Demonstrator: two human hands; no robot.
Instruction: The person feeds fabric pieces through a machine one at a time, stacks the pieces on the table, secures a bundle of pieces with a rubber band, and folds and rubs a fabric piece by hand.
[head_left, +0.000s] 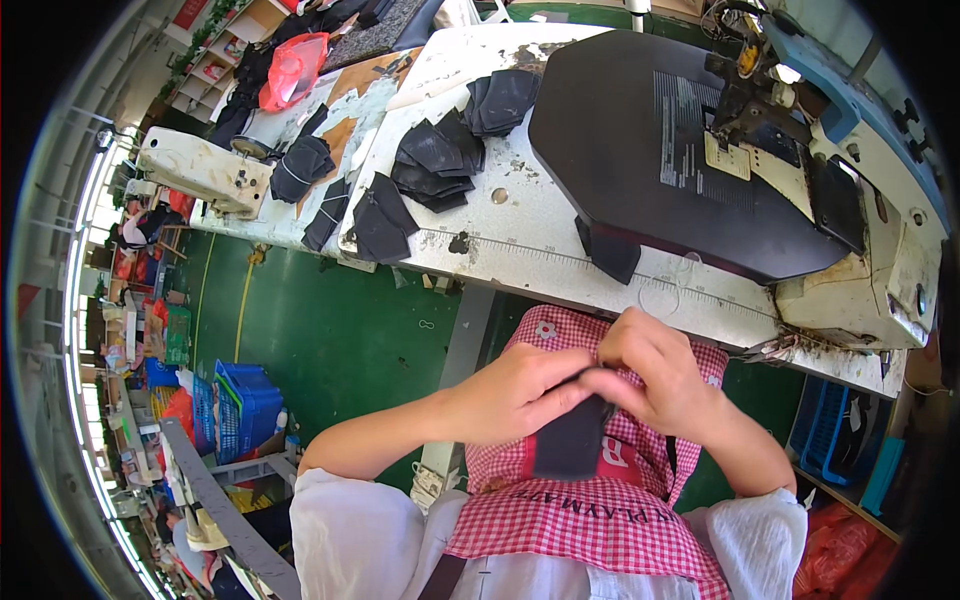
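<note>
Over my lap, my left hand [530,388] and my right hand [655,372] meet with thumbs and fingers pinched together. Between them hangs a dark piece of fabric [568,442], its top edge gripped by both hands and partly hidden by the fingers. Its lower end lies against my red checked apron [545,490]. Just beyond my hands, another black fabric piece [610,250] juts from beneath the edge of a black board [620,130] at the sewing machine [765,110].
Stacks of black fabric pieces [435,160] lie on the worn white table [500,225]. A black phone [838,205] rests by the machine. Left are a second machine's arm [200,172], a red plastic bag [293,72] and blue crates [245,400] on the green floor.
</note>
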